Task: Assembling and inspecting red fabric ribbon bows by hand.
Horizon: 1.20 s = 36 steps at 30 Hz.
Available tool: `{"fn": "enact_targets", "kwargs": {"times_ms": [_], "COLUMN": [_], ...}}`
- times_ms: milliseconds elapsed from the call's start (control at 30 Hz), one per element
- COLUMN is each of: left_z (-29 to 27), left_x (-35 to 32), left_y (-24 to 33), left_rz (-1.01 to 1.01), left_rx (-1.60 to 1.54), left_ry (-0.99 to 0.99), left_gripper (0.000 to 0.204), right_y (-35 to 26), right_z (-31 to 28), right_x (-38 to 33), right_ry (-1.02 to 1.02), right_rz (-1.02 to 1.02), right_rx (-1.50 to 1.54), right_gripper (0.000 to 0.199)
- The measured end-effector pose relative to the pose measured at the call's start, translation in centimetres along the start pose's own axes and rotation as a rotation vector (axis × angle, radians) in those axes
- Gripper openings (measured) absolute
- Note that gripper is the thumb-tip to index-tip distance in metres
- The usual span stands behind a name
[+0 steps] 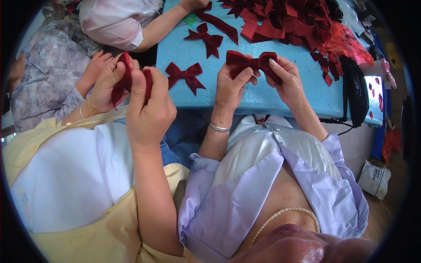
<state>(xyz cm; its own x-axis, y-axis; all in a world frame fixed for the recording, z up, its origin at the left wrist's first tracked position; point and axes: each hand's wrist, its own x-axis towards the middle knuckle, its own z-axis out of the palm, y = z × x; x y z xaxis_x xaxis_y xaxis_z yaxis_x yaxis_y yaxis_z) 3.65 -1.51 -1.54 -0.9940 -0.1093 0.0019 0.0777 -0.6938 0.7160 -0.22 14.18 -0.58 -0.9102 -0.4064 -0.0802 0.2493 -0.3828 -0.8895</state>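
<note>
Above the blue bench (302, 94), the fingers of the left hand (104, 90) and right hand (151, 109) grasp a dark red, velvet-looking fabric bow (127, 78), pinching it between them with the thumbs toward the camera. The piece appears partway through shaping, though its centre is hidden and whether it is fastened cannot be told.

Just to the right of the fingers lies a dark red, two-looped velvet bow with splayed tails (186, 77); farther off, beyond it, rests a second dark red bow with pointed tails (206, 40). Both look complete. Much seems left: a large heap of loose dark red fabric pieces (285, 24) spreads well beyond the fingers to the right. There, too, a co-worker in a lilac jacket (245, 193) holds another wide-looped dark red bow (237, 60).

The bow in the fingers shows a soft, matte sheen, its folded fabric standing up on either side of the right thumb, and a tail slanting down below the left fingers.
</note>
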Motion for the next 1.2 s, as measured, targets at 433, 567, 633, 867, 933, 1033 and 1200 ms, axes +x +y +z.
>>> {"fn": "enact_targets", "kwargs": {"times_ms": [433,567,633,867,933,1033,1200], "left_z": [0.0,-0.2,-0.1,0.6,0.4,0.0,0.3], "left_x": [0.1,0.2,0.2,0.1,0.1,0.2,0.2], "left_y": [0.2,0.4,0.4,0.4,0.7,1.1,1.1], "left_rz": [-0.035,-0.016,-0.028,0.028,-0.012,-0.039,-0.066], "left_rx": [-0.083,-0.117,-0.097,-0.031,-0.068,-0.008,0.082], "left_ry": [-0.113,-0.064,-0.057,-0.052,-0.071,-0.042,-0.009], "left_gripper": [0.016,0.015,0.016,0.02,0.02,0.018,0.012], "right_y": [-2.2,-2.2,-2.1,-2.3,-2.0,-2.2,-3.0], "right_z": [-0.3,0.7,0.6,-0.4,0.2,1.7,1.6], "right_x": [0.2,0.1,0.3,0.6,0.3,0.4,0.6], "right_ry": [0.038,0.026,0.021,-0.1,-0.068,-0.005,-0.046], "right_rz": [0.101,-0.099,-0.205,-0.028,-0.072,-0.166,-0.182], "right_rx": [-0.047,-0.191,-0.282,-0.181,-0.22,-0.297,-0.407], "right_gripper": [0.026,0.022,0.021,0.017,0.017,0.015,0.012]}}
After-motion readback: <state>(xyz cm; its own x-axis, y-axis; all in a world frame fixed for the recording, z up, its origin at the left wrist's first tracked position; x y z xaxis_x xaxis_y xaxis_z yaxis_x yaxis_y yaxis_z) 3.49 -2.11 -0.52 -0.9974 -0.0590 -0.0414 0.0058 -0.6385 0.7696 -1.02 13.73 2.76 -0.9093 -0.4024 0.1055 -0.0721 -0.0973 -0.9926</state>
